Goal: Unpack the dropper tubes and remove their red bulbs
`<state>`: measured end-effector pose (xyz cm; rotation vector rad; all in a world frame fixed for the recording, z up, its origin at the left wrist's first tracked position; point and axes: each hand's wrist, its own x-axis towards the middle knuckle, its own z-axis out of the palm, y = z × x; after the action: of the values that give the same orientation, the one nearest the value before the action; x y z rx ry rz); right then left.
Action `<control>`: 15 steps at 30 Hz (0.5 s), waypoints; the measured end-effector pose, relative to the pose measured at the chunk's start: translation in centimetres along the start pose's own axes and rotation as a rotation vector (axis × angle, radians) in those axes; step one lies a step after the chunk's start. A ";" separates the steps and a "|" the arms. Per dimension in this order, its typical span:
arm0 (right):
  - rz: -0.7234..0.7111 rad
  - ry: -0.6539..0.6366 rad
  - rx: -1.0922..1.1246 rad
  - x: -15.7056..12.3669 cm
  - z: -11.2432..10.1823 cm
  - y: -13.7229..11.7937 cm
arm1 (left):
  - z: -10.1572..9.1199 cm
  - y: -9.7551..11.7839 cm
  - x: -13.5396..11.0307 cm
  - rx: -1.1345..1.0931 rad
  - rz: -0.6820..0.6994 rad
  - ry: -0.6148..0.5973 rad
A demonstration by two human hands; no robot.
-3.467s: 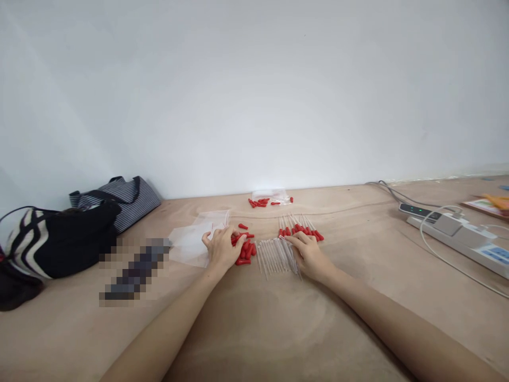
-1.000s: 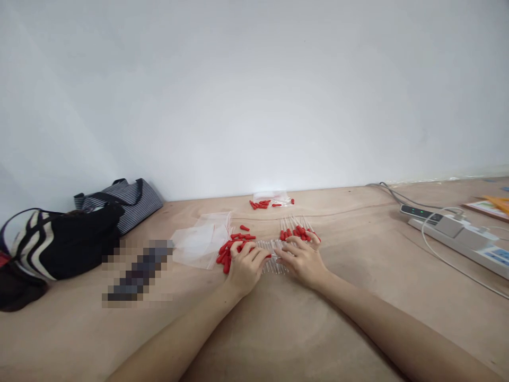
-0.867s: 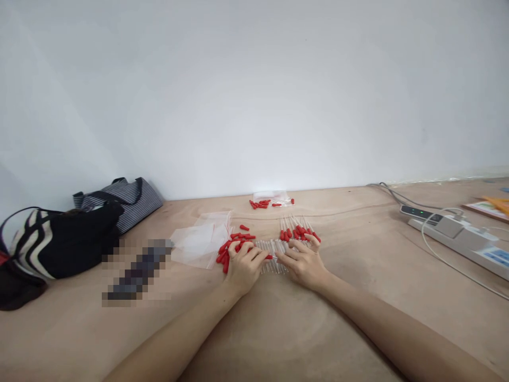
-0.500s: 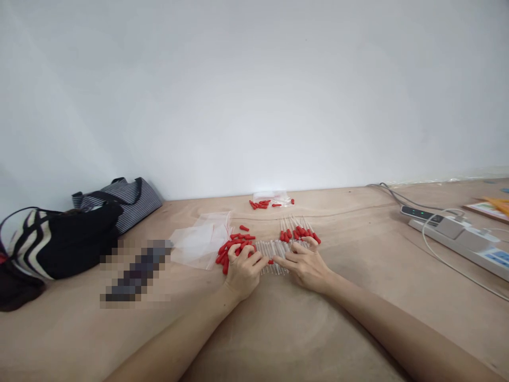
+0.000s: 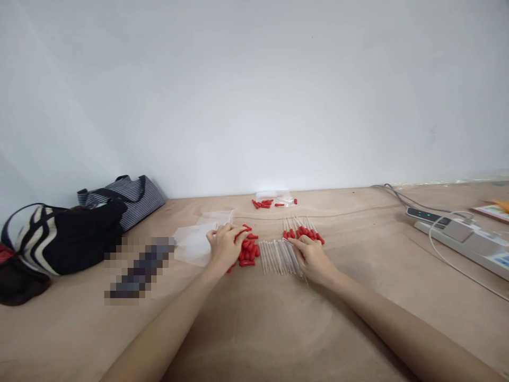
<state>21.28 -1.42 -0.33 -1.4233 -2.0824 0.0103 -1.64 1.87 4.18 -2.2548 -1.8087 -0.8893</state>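
Note:
My left hand (image 5: 227, 245) is over the left side of a pile of red rubber bulbs (image 5: 247, 254), hiding part of it. Its thumb and index finger close at a red rubber bulb (image 5: 247, 228) on the pile's far side. Between thumb and fingers, my right hand (image 5: 314, 261) pinches a thin clear glass tube (image 5: 286, 240); most of that tube is hidden by the hand. Several bare glass tubes (image 5: 274, 257) lie side by side just left of it. Beyond them are several droppers (image 5: 305, 231), glass tubes with red bulbs fitted, bulb ends toward me.
Clear plastic bags (image 5: 191, 241) lie left of the pile. Farther back are another clear bag (image 5: 272, 195) and more red bulbs (image 5: 262, 203). Black and striped bags (image 5: 137, 199) stand at left near a blurred-out object (image 5: 141, 268). A power strip (image 5: 469, 246) with cables is at right.
My hands have moved apart from above the tube row. The left went left and back over the bulbs; the right now pinches a tube. The red bulb between them is gone from there.

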 end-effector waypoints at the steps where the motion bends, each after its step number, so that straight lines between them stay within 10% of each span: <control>1: 0.013 -0.003 0.003 0.2 0.4 -0.5 | 0.0 -0.6 0.7 0.011 -0.061 -0.040; 6: 0.098 -0.007 -0.070 1.0 1.9 -2.7 | 0.6 -3.6 3.4 0.015 -0.340 -0.221; 15: 0.083 0.004 0.008 0.7 1.9 -3.8 | 1.4 -4.8 3.7 0.029 -0.396 -0.275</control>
<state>16.98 -1.79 -0.23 -1.5022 -2.0169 0.0493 -5.11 6.92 3.66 -2.1225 -2.4298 -0.6145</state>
